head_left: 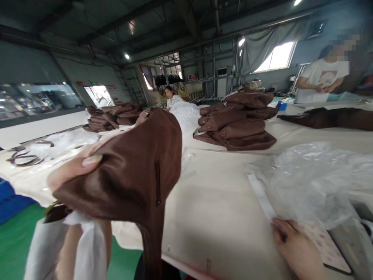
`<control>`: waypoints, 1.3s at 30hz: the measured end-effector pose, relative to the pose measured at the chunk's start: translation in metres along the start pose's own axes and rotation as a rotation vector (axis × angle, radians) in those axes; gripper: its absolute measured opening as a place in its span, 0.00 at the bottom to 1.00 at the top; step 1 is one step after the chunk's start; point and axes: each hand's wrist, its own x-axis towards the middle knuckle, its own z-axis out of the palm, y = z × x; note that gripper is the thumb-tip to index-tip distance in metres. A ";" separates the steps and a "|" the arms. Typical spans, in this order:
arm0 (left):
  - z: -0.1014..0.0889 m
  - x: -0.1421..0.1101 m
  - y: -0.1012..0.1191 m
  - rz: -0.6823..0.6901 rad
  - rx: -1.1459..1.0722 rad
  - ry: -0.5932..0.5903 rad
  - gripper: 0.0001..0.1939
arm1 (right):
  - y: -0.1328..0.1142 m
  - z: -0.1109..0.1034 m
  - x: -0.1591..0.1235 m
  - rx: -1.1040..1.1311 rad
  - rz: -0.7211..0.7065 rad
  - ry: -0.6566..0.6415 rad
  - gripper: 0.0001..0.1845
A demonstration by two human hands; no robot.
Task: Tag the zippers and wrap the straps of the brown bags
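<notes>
My left hand (71, 171) is closed on a brown leather bag (140, 167), thumb on top and the other fingers hidden behind it. The bag is raised at the table's near edge, a zipped slit on its side and a strap hanging down. White paper or cloth (90, 249) hangs below it. At the right, my right hand (297, 245) rests low over the table, its fingers closed at the near end of a white strip (259, 192). Beside that hand lies a phone in a patterned case (326, 245), partly under clear plastic bags (317, 179).
Brown bags are piled on the white table (204, 202) in a right stack (239, 124) and a left stack (113, 116). Loose straps (26, 157) lie far left. One person (173, 97) is behind the table; another person (320, 77) stands back right.
</notes>
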 end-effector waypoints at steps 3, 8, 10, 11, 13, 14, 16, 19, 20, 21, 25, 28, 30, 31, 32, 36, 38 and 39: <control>0.048 0.009 -0.006 0.138 0.232 -0.391 0.28 | -0.002 0.000 0.000 -0.017 0.046 0.029 0.20; 0.141 -0.010 -0.129 0.125 0.610 -0.783 0.32 | -0.008 -0.010 0.003 0.031 0.068 0.042 0.16; 0.166 -0.029 -0.179 -0.013 0.749 -0.859 0.33 | -0.011 -0.013 0.004 0.050 0.076 0.061 0.15; 0.175 -0.038 -0.198 -0.071 0.783 -0.874 0.33 | -0.012 -0.014 0.004 0.052 0.081 0.072 0.15; 0.183 -0.054 -0.218 -0.092 0.773 -0.900 0.35 | -0.013 -0.014 0.004 0.033 0.089 0.092 0.15; 0.184 -0.060 -0.220 -0.085 0.774 -0.907 0.35 | -0.014 -0.014 0.004 0.018 0.090 0.096 0.16; 0.183 -0.071 -0.216 -0.048 0.799 -0.936 0.36 | -0.015 -0.013 0.004 -0.007 0.081 0.086 0.17; 0.183 -0.087 -0.201 0.012 0.838 -1.037 0.38 | -0.014 -0.012 0.004 -0.020 0.044 0.066 0.15; 0.183 -0.093 -0.197 0.022 0.856 -1.070 0.39 | -0.013 -0.012 0.004 -0.030 0.035 0.073 0.15; 0.184 -0.099 -0.194 0.025 0.880 -1.090 0.40 | -0.012 -0.012 0.004 -0.042 0.028 0.085 0.15; 0.179 -0.117 -0.189 0.062 0.852 -0.996 0.45 | -0.009 -0.016 0.003 -0.080 -0.007 0.128 0.16; 0.161 -0.124 -0.187 0.117 0.644 -0.843 0.35 | -0.011 -0.028 0.001 -0.122 -0.023 0.203 0.17; 0.146 -0.129 -0.186 0.123 0.531 -0.754 0.27 | -0.019 -0.044 0.000 -0.160 -0.035 0.275 0.17; 0.139 -0.132 -0.186 0.113 0.490 -0.712 0.23 | -0.025 -0.053 -0.001 -0.162 -0.043 0.313 0.17; 0.132 -0.134 -0.186 0.096 0.456 -0.664 0.20 | -0.033 -0.063 -0.002 -0.139 -0.059 0.344 0.16; 0.115 -0.139 -0.186 -0.041 0.337 -0.440 0.16 | -0.086 -0.098 -0.010 0.212 -0.199 0.322 0.12; 0.110 -0.138 -0.185 -0.121 0.260 -0.362 0.19 | -0.121 -0.105 -0.016 0.406 -0.330 0.216 0.08; 0.108 -0.137 -0.184 -0.151 0.226 -0.336 0.20 | -0.139 -0.106 -0.019 0.471 -0.397 0.159 0.07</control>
